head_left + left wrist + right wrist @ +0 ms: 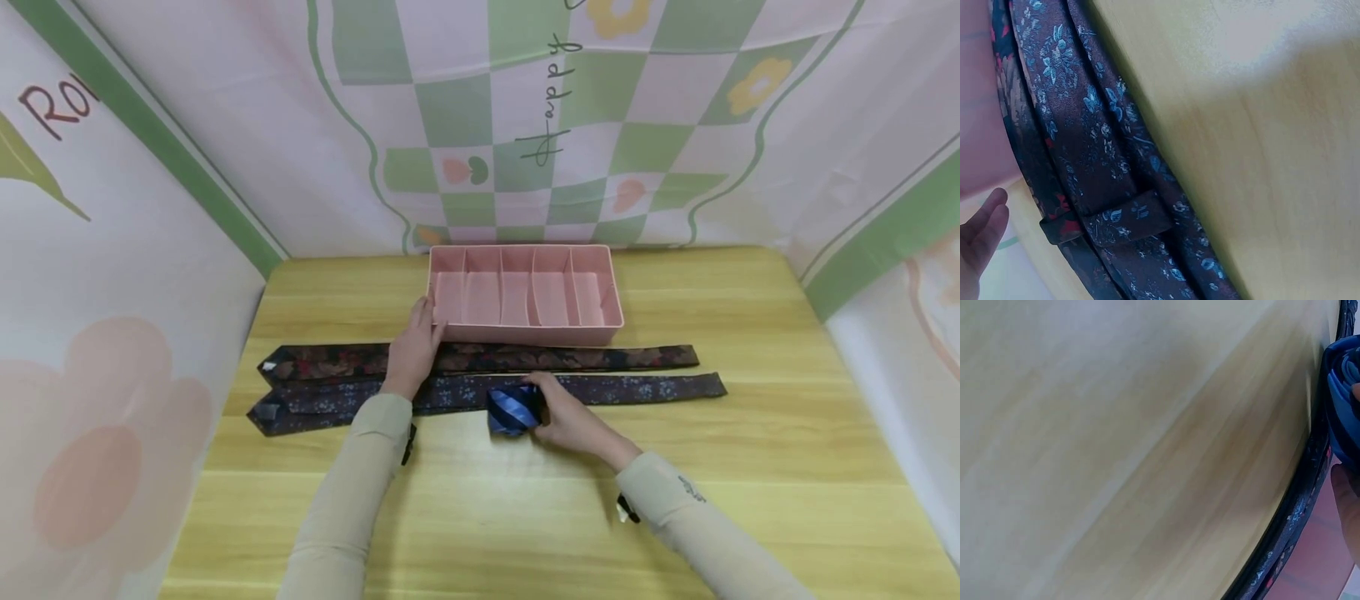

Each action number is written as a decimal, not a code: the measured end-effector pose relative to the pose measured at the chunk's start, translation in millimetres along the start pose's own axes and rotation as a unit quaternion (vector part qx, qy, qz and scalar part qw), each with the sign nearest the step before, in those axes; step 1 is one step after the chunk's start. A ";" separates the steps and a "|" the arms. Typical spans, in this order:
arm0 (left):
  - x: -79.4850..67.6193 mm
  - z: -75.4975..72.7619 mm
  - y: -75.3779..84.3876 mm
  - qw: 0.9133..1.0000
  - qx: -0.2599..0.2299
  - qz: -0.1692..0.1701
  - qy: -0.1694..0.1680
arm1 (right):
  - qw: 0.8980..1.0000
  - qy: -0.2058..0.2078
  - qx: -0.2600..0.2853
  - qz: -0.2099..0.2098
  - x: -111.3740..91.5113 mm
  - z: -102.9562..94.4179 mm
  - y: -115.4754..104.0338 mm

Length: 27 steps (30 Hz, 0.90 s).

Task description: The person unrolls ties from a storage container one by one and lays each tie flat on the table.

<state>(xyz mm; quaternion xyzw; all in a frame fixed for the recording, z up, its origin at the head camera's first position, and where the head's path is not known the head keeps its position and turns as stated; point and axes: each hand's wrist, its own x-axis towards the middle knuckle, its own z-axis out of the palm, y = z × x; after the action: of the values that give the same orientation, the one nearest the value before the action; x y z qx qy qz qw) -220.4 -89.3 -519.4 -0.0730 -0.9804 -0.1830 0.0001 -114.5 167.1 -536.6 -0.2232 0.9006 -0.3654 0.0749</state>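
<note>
My right hand [567, 418] holds a rolled-up blue striped necktie [513, 409] between thumb and fingers, over the front edge of the blue-flowered tie. The coil of the same rolled tie [1342, 406] appears at the right edge of the right wrist view. My left hand [413, 350] reaches across both flat ties, its straight fingers at the front left corner of a pink divided box [525, 334]. Lying nearest the box is a dark tie with brown and red flowers [495, 358]. The dark tie with small blue flowers [637, 389] runs alongside it, in front.
The box's upright dividers part it into several compartments with nothing in them. It stands at the back of the wooden table [480, 517], close to a patterned cloth backdrop [517, 125]. Cloth walls also rise on the left and right.
</note>
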 end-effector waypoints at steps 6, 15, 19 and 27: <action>0.3 1.4 -0.4 1.000 -0.004 -0.002 -0.001 | 1.000 -0.002 -0.011 -0.007 0.2 -1.5 0.7; 1.2 2.9 -0.5 1.000 -0.013 -0.003 0.005 | 0.999 -0.040 -0.006 0.016 0.2 -3.5 -0.3; 0.1 2.9 1.7 1.000 -0.018 -0.009 0.008 | 0.999 -0.050 -0.006 0.009 0.1 -4.7 -0.5; -9.8 1.0 10.2 0.997 -0.061 -0.004 0.049 | 0.999 -0.021 -0.016 -0.017 0.8 -9.9 -0.8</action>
<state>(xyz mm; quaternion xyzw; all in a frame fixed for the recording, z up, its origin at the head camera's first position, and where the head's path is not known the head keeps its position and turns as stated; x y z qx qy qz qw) -209.2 -80.9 -516.9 -0.0601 -0.9664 -0.2459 0.0434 -117.9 172.4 -528.8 -0.2477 0.9006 -0.3473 0.0839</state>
